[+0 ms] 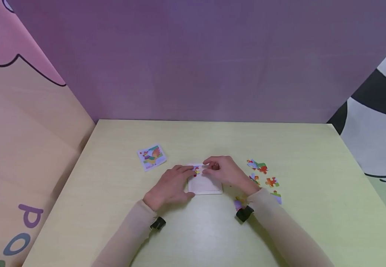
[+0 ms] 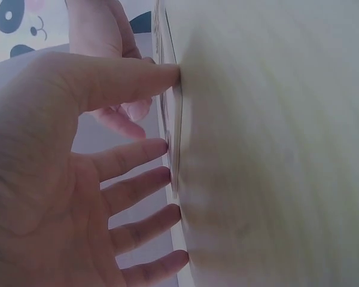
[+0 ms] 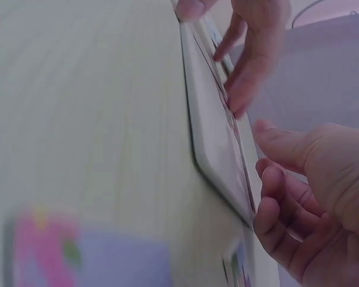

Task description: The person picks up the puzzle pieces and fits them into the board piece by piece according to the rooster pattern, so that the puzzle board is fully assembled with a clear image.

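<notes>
A white, square puzzle tray (image 1: pixel 206 187) lies flat on the table between my two hands. A small colourful puzzle piece (image 1: pixel 197 171) sits in its upper left corner. My left hand (image 1: pixel 174 184) rests along the tray's left side, its fingers nearly straight, with fingertips at the upper left corner and the thumb at the lower left one. Over the tray's upper right part hovers my right hand (image 1: pixel 225 170), fingers bent loosely. In the right wrist view, a gap shows between its thumb (image 3: pixel 281 142) and index finger, with nothing visible in it.
Loose puzzle pieces (image 1: pixel 272 182) lie scattered right of the tray, several partly hidden by the right forearm. A square picture card (image 1: pixel 152 157) with a colourful bird lies at the upper left. A purple panel (image 1: pixel 193 66) rises behind the table's far edge.
</notes>
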The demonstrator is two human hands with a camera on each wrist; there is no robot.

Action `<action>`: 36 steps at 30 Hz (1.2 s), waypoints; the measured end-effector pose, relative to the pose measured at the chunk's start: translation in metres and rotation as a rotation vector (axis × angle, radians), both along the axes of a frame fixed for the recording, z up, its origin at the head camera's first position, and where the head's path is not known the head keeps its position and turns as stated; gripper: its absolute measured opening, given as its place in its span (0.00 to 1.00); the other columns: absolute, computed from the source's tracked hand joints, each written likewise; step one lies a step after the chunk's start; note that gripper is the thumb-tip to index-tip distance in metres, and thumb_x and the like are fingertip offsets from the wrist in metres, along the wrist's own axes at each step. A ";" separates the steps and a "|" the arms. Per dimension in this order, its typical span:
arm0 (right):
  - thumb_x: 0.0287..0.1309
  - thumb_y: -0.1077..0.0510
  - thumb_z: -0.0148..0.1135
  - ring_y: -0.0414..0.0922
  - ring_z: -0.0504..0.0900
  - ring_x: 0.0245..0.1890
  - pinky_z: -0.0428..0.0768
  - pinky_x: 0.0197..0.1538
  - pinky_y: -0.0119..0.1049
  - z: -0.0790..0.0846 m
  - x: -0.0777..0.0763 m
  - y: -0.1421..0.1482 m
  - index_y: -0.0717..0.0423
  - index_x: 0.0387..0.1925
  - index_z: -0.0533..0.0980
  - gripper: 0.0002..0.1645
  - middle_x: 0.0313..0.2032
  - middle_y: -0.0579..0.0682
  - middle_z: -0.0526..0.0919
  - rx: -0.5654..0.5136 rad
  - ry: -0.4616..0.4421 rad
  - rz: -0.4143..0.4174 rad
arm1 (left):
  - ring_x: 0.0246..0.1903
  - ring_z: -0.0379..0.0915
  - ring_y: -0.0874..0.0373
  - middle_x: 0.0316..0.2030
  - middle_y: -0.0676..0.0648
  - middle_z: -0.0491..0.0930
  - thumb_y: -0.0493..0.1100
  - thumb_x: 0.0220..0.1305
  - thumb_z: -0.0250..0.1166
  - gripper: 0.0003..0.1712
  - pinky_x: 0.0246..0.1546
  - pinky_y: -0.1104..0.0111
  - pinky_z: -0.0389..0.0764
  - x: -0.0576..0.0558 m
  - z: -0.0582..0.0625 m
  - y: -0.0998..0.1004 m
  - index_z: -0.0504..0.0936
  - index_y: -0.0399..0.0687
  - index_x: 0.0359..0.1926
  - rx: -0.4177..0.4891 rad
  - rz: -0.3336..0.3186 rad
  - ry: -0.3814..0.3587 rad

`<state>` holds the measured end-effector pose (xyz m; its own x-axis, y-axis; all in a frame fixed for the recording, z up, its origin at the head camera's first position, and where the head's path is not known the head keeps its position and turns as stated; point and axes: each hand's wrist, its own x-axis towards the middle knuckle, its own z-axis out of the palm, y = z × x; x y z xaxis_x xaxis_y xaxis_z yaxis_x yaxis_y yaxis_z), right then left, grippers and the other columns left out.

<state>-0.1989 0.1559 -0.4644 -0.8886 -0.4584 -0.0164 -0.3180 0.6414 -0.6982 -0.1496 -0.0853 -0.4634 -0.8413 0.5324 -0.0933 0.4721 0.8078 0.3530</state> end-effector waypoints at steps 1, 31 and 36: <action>0.67 0.54 0.73 0.41 0.82 0.35 0.82 0.40 0.32 0.000 0.000 0.003 0.55 0.54 0.87 0.16 0.36 0.47 0.89 0.007 0.004 -0.014 | 0.75 0.66 0.46 0.77 0.47 0.71 0.58 0.65 0.70 0.38 0.72 0.47 0.73 0.000 0.000 0.000 0.77 0.52 0.73 -0.002 -0.002 0.002; 0.71 0.50 0.69 0.63 0.84 0.52 0.83 0.56 0.62 0.009 -0.003 0.129 0.68 0.59 0.83 0.27 0.56 0.69 0.85 0.231 0.154 -0.263 | 0.78 0.62 0.46 0.80 0.49 0.67 0.58 0.66 0.68 0.38 0.73 0.45 0.70 0.001 0.002 -0.003 0.75 0.56 0.75 -0.023 0.007 -0.012; 0.69 0.49 0.70 0.64 0.83 0.50 0.83 0.55 0.62 0.007 -0.008 0.136 0.70 0.56 0.83 0.28 0.54 0.70 0.85 0.291 0.149 -0.241 | 0.78 0.62 0.45 0.80 0.49 0.67 0.57 0.66 0.68 0.38 0.73 0.45 0.70 0.001 0.002 -0.003 0.75 0.56 0.76 -0.014 0.000 -0.005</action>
<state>-0.2073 0.2914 -0.4570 -0.9725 -0.2316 0.0226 -0.2182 0.8738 -0.4345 -0.1488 -0.0885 -0.4610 -0.8409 0.5308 -0.1050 0.4700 0.8127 0.3446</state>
